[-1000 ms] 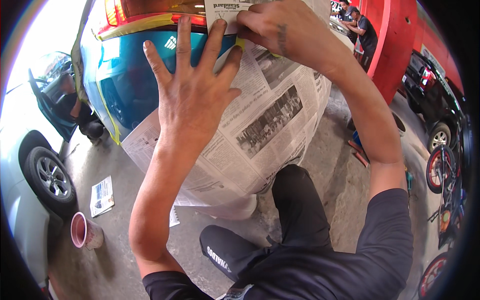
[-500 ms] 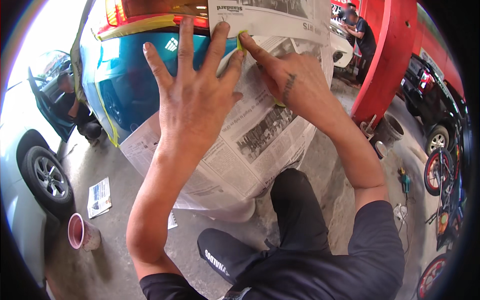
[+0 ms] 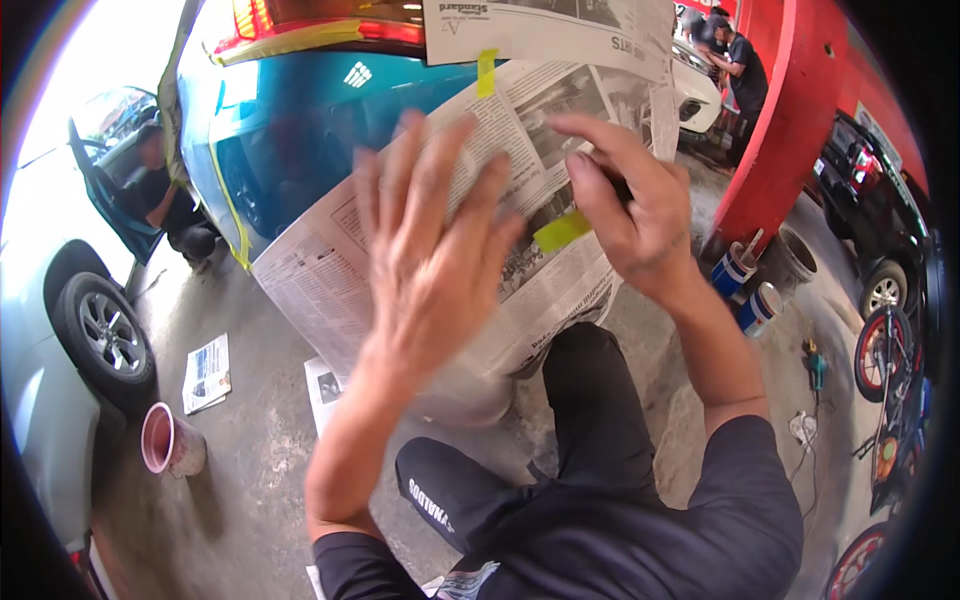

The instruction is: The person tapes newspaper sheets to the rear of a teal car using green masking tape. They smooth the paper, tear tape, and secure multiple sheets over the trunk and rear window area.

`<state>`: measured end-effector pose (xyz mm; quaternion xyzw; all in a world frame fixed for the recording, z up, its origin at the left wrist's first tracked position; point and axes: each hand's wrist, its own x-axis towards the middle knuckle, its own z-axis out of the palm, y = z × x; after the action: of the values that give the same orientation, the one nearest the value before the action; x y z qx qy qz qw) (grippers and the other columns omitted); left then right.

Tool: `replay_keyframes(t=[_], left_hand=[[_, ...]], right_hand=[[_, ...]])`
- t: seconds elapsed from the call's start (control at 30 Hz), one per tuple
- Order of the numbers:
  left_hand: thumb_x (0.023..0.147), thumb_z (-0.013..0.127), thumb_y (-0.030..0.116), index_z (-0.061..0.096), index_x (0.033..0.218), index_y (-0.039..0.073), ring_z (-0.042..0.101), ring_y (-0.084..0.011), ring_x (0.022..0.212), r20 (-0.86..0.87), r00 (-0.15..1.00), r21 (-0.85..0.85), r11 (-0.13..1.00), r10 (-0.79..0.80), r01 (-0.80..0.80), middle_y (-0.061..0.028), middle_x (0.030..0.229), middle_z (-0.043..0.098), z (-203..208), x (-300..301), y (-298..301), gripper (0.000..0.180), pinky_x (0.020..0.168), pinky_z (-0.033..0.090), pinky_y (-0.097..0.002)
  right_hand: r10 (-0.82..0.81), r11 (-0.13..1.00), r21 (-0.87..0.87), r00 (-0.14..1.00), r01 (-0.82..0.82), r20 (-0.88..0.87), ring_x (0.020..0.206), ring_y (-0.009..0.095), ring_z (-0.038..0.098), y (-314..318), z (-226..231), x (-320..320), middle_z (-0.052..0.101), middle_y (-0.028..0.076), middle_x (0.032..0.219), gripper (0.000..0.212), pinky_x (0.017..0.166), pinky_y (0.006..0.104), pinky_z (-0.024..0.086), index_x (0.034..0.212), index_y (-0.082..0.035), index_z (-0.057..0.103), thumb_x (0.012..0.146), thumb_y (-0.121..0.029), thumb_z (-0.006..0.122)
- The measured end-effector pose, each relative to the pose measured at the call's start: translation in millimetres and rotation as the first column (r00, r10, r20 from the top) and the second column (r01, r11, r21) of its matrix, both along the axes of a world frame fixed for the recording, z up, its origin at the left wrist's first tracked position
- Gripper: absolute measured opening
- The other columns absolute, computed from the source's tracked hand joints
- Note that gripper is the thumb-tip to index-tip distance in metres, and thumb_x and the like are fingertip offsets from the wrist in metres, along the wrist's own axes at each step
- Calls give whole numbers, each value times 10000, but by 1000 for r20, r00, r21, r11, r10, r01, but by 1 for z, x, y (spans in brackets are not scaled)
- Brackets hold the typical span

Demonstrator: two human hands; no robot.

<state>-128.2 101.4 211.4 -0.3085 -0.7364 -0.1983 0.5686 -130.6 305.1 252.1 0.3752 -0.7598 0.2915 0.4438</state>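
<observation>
My left hand (image 3: 430, 250) is open, fingers spread and blurred by motion, in front of a newspaper sheet (image 3: 310, 260) over the car's lower rear. My right hand (image 3: 640, 210) is curled, thumb and index finger apart at their tips. From its other fingers sticks out a short end of yellow masking tape (image 3: 563, 232); whether a roll is in the palm is hidden. A yellow tape piece (image 3: 487, 73) joins that sheet to an upper newspaper sheet (image 3: 550, 38). Left of the paper, the blue bumper (image 3: 310, 125) shows below a tail light with a yellow-taped edge (image 3: 300, 42).
A pink bucket (image 3: 170, 440) and folded newspaper (image 3: 207, 372) are on the floor at left, near a white car's wheel (image 3: 104, 335). Paint cans (image 3: 760, 310) stand by a red post (image 3: 775, 130). A corded power tool (image 3: 815, 365) lies at right. Other people work at both sides.
Both hands have come off the taped joint and moved down toward me. The left has also shifted right, the right has curled in, and the tape end in it shows more.
</observation>
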Motion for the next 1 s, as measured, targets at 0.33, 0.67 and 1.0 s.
replay_keyframes(t=[0.33,0.67,1.0], left_hand=[[922,746,-12,674,1205,-94,637,-119,950,242,622,799,517,-745,308,-102,1095,695,-79,65,-19,303,816,503,-233],[780,810,-17,737,1061,-31,675,-292,922,231,905,584,795,-358,165,-122,898,710,-87,82,-30,291,901,498,-384],[741,780,40,742,1051,3,653,-287,923,146,964,395,907,-221,148,-79,853,685,-93,92,-34,314,1051,369,-564]], right_hand=[[310,950,3,941,-313,-133,954,303,690,-46,-44,18,687,171,1083,272,767,367,557,1039,-10,703,791,-20,815],[240,971,37,964,-237,-118,833,311,705,-77,-71,39,698,161,978,240,703,371,579,969,17,720,751,45,817],[238,971,14,971,-238,12,803,263,713,-73,-79,54,707,147,940,275,694,334,578,985,16,694,745,111,786]])
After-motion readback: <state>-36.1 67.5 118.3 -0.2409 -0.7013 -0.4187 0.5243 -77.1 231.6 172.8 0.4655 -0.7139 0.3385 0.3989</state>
